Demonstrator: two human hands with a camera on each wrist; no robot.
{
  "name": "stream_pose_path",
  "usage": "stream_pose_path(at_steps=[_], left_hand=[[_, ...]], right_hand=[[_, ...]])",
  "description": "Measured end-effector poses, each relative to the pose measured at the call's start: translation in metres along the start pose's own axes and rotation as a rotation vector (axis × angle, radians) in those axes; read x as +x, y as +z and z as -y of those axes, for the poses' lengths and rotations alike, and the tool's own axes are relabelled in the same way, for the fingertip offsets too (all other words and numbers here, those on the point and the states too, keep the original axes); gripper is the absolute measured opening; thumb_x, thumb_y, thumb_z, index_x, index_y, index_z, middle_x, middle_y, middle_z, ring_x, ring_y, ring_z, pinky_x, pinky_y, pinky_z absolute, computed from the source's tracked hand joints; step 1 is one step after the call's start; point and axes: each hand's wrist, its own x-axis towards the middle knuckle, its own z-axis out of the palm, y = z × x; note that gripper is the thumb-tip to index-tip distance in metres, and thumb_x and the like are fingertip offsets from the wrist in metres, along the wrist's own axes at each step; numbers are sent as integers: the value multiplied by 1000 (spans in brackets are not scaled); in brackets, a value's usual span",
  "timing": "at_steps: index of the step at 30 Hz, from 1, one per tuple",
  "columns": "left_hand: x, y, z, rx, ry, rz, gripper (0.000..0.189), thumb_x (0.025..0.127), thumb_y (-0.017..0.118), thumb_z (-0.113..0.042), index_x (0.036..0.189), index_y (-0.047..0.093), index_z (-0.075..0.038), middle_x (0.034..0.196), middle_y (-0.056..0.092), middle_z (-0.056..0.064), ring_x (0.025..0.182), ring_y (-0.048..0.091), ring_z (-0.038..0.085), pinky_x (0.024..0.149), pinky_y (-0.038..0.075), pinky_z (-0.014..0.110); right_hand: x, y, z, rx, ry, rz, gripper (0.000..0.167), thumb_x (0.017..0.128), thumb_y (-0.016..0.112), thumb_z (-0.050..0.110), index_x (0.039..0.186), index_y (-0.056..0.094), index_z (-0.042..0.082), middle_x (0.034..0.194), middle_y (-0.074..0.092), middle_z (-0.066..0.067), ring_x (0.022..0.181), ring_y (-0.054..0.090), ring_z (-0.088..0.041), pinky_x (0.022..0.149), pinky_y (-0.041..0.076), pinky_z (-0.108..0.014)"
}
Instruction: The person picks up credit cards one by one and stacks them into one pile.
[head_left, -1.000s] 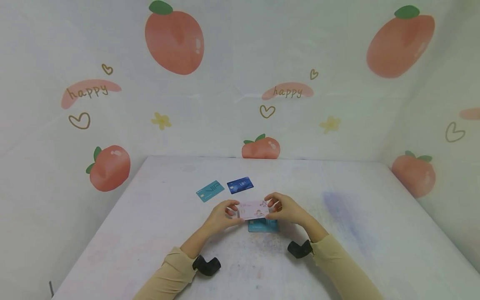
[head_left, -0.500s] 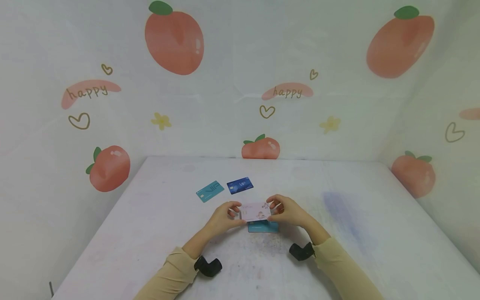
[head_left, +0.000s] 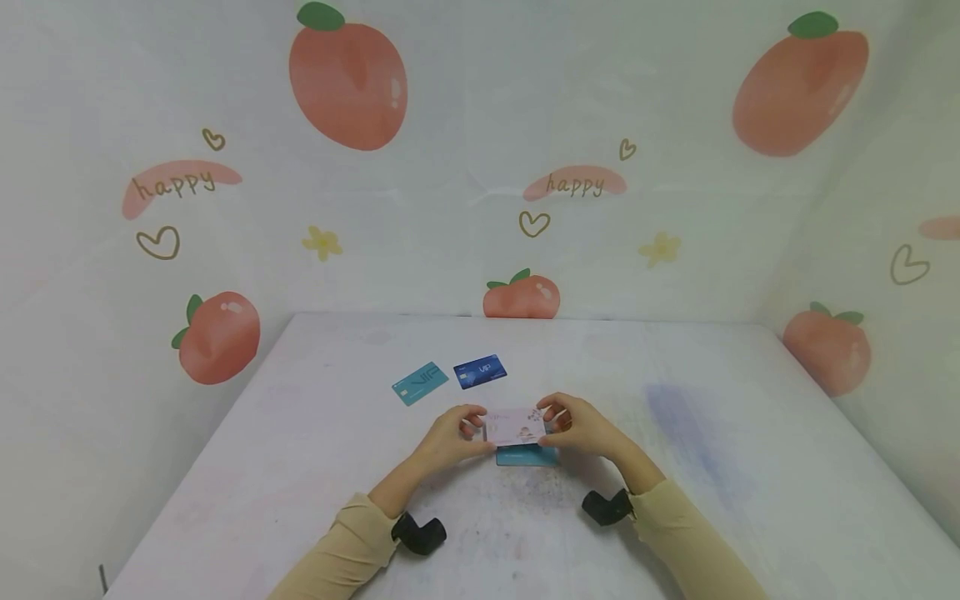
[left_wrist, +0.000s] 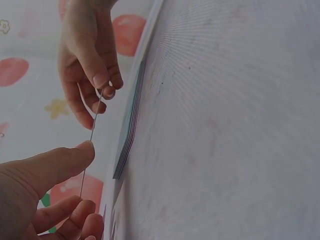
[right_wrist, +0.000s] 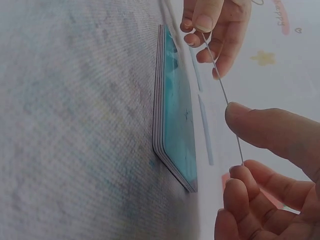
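A pink card (head_left: 514,427) with a floral print is held up by both hands above the table. My left hand (head_left: 447,438) pinches its left edge between thumb and fingers. On its right edge my right hand (head_left: 582,425) has the same kind of pinch. Edge-on, the card (right_wrist: 223,90) looks like a thin line in the right wrist view. Below it lies a neat stack of several cards, its top card teal (head_left: 527,456); the pink card hides part of the stack in the head view. The stack's layered edges (left_wrist: 131,120) show in the left wrist view, apart from the held card.
Behind the hands, a teal VIP card (head_left: 421,383) and a dark blue VIP card (head_left: 480,371) lie flat, side by side. White fruit-printed cloth (head_left: 465,108) hangs at the back and sides of the pale table (head_left: 300,467). A black wrist mount (head_left: 418,534) is at each wrist.
Both hands have moved slightly right and toward the person with the pink card, which now covers more of the stack. The two VIP cards behind have not moved.
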Motion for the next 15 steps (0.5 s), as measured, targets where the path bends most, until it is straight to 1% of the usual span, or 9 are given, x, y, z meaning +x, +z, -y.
stream_pose_path(at_steps=[7, 15], left_hand=[[1, 1, -2, 12, 3, 17, 51, 74, 77, -15, 118, 57, 2, 100, 63, 12, 85, 54, 16, 71, 43, 21], [1, 4, -3, 33, -21, 35, 51, 75, 76, -18, 119, 57, 0, 101, 62, 10, 85, 52, 15, 73, 43, 21]], right_hand=[[-2, 0, -3, -5, 22, -2, 48, 76, 75, 13, 117, 53, 0, 94, 57, -11, 76, 52, -14, 68, 46, -23], [-5, 1, -4, -11, 28, -11, 47, 76, 75, 13, 115, 54, -1, 94, 58, -12, 76, 53, -13, 68, 46, -22]])
